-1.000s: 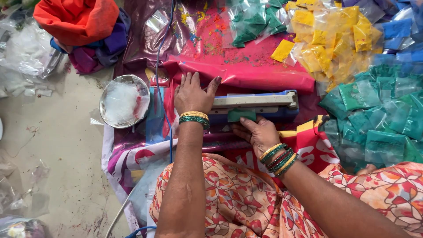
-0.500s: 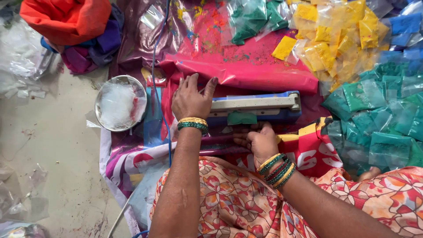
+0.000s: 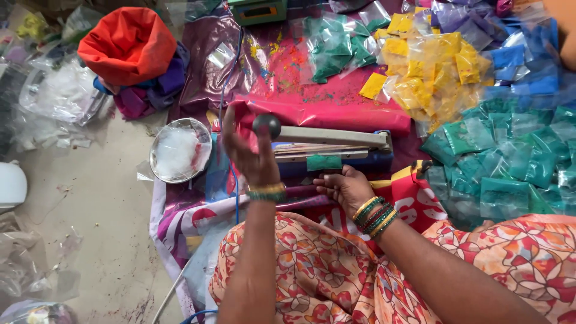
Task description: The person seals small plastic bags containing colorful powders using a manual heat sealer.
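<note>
Your left hand [image 3: 249,153] is up off the machine now — a second ago it lay flat, pressing the sealer's arm down; here the sealer arm [image 3: 327,137] is raised, its black knob [image 3: 266,125] lifted clear, and your fingers curl loosely beside the knob rather than gripping it. Whether a fingertip touches the knob, you cannot tell from this angle. Your right hand [image 3: 343,187] sits low in front of the sealer base [image 3: 336,163], fingers bent narrow around the near edge of a small green packet [image 3: 324,162] that lies across the sealing strip, between arm and base. That hand has barely shifted from earlier. Read: the press looks finished and the jaw released — the green packet is free to be drawn out toward your lap, judging by the open gap. Around you: heap of green packets [image 3: 510,162] at right, yellow packets [image 3: 429,72] beyond, blue packets [image 3: 522,60] at far right, a round steel dish [image 3: 180,150] with white plastic at left, an orange cloth bag [image 3: 126,45] farther left, all on a pink and purple sheet [image 3: 312,102].
</note>
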